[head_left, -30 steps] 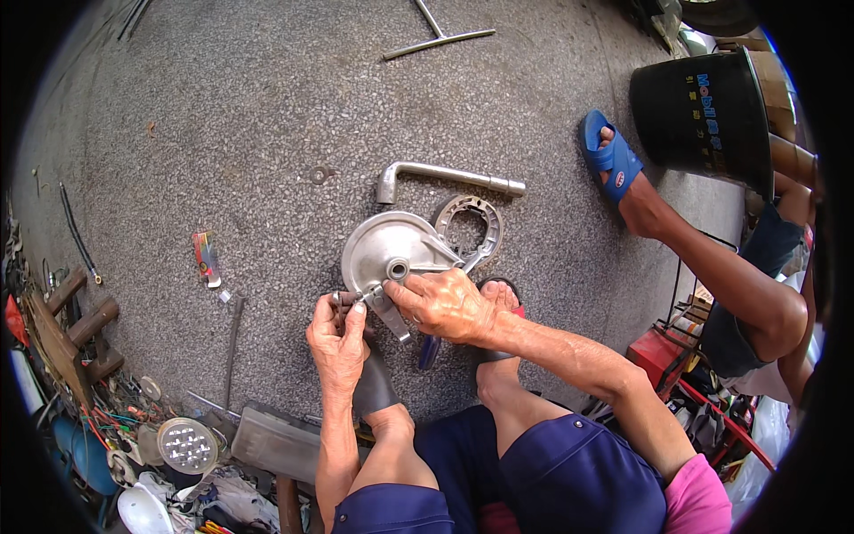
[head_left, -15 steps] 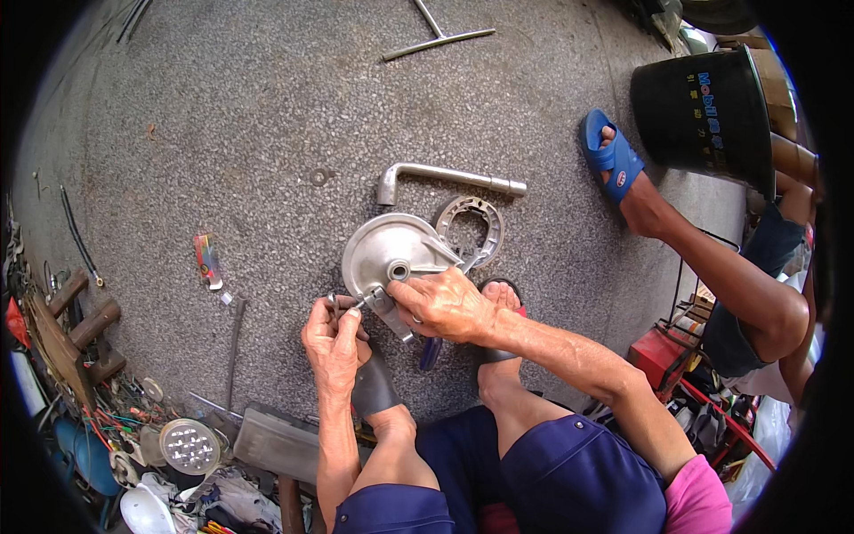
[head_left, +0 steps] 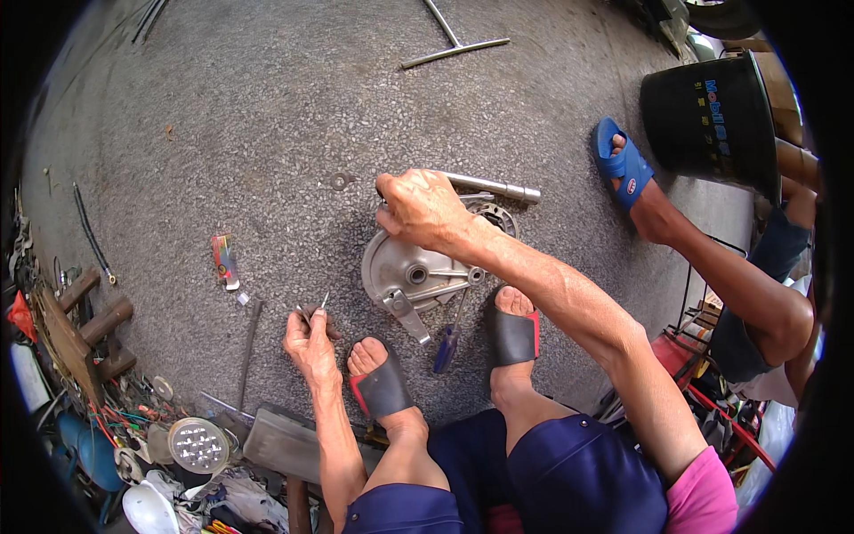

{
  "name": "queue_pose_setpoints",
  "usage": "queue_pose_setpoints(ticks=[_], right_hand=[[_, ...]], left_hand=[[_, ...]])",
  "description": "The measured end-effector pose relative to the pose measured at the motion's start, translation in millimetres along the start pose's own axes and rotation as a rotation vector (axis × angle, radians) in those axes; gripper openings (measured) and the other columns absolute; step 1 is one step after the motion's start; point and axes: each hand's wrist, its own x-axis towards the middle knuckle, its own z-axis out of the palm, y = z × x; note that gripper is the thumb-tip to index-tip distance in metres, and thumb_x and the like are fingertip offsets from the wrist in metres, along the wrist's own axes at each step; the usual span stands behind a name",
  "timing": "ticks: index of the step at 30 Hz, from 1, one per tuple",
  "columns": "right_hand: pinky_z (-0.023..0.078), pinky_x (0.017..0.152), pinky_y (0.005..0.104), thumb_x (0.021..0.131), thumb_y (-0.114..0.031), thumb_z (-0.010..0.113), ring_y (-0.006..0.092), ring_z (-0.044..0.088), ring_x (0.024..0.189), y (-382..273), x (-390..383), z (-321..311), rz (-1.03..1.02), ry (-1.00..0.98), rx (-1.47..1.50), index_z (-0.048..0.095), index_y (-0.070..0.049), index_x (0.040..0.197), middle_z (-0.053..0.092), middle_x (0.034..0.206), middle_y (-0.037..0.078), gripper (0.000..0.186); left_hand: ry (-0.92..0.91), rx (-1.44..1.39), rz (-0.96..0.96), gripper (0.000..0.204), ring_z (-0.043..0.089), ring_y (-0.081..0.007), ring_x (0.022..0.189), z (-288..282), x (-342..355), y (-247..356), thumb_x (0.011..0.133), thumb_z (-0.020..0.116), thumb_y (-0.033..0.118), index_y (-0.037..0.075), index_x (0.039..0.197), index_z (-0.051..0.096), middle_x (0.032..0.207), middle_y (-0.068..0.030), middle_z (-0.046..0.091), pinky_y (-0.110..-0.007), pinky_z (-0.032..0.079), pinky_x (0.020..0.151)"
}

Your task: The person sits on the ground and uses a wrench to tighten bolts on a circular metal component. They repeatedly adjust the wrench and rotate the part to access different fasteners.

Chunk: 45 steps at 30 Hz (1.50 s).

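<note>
A small pointed metal piece (head_left: pixel 326 301) was pinched in the left hand (head_left: pixel 310 345). The bent end of the L-shaped wrench (head_left: pixel 507 189) was covered by the curled right hand (head_left: pixel 425 210); whether it was gripped could not be told. The round metal plate (head_left: pixel 384 267) was laid on the ground (head_left: pixel 231 125), near the screwdriver (head_left: pixel 447 351).

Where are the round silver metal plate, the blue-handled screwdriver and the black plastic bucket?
Round silver metal plate (head_left: pixel 395 263): head view, flat face left of its central hub.
Blue-handled screwdriver (head_left: pixel 446 351): head view, middle of its handle.
Black plastic bucket (head_left: pixel 689 123): head view, outer side wall.
</note>
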Motion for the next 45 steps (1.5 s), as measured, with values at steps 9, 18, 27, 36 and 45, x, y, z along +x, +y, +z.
queue_pose_setpoints(ticks=[9, 18, 27, 36, 45], right_hand=[[0.057, 0.070, 0.0475, 0.083, -0.013, 0.065, 0.0367, 0.070, 0.082, -23.2, 47.5, 10.0, -0.011, 0.028, -0.141, 0.066, -0.005, 0.098, 0.066, 0.091, 0.020, 0.017], [0.058, 0.068, 0.0455, 0.080, -0.003, 0.061, 0.0360, 0.071, 0.080, -35.2, 54.9, 32.0, -0.064, -0.042, -0.224, 0.064, 0.001, 0.095, 0.062, 0.098, 0.020, 0.016], [0.056, 0.069, 0.0480, 0.084, -0.010, 0.064, 0.0400, 0.069, 0.081, -29.1, 50.1, 19.8, 0.062, 0.077, -0.140, 0.062, 0.001, 0.095, 0.063, 0.097, 0.024, 0.017], [0.050, 0.073, 0.0498, 0.089, -0.028, 0.066, 0.0403, 0.064, 0.082, -22.7, -76.4, -25.0, 0.409, -0.031, 0.142, 0.061, 0.002, 0.092, 0.063, 0.088, 0.021, 0.031], [0.053, 0.077, 0.0510, 0.091, -0.033, 0.066, 0.0404, 0.066, 0.091, -8.0, -109.9, -13.7, 0.501, -0.162, 0.017, 0.058, 0.002, 0.105, 0.063, 0.098, 0.022, 0.039]], left_hand=[[0.065, 0.041, 0.020, 0.008, 0.046, -0.0049, 0.059, -7.1, 5.1, -10.3, 0.094, 0.064, 0.005, 0.000, 0.091, 0.058, 0.075, 0.0018, 0.054, -0.023, 0.040, 0.049], [-0.187, 0.022, -0.023, 0.019, 0.051, -0.0054, 0.063, 32.0, -41.4, 36.8, 0.091, 0.073, 0.013, 0.001, 0.092, 0.058, 0.076, 0.0006, 0.058, -0.021, 0.043, 0.057], [-0.334, 0.062, -0.002, 0.030, 0.063, -0.0089, 0.075, 56.6, -58.6, 20.3, 0.086, 0.078, 0.011, -0.003, 0.103, 0.057, 0.090, -0.0066, 0.069, -0.023, 0.051, 0.069], [-0.283, 0.025, -0.083, 0.029, 0.057, -0.0054, 0.073, 58.3, -62.6, 17.0, 0.091, 0.074, 0.012, -0.002, 0.104, 0.051, 0.086, -0.0034, 0.066, -0.021, 0.048, 0.067], [-0.315, -0.115, -0.115, 0.030, 0.040, -0.0003, 0.063, 65.6, -62.1, 20.7, 0.093, 0.067, 0.008, 0.007, 0.120, 0.054, 0.086, 0.0010, 0.061, -0.018, 0.029, 0.053]])
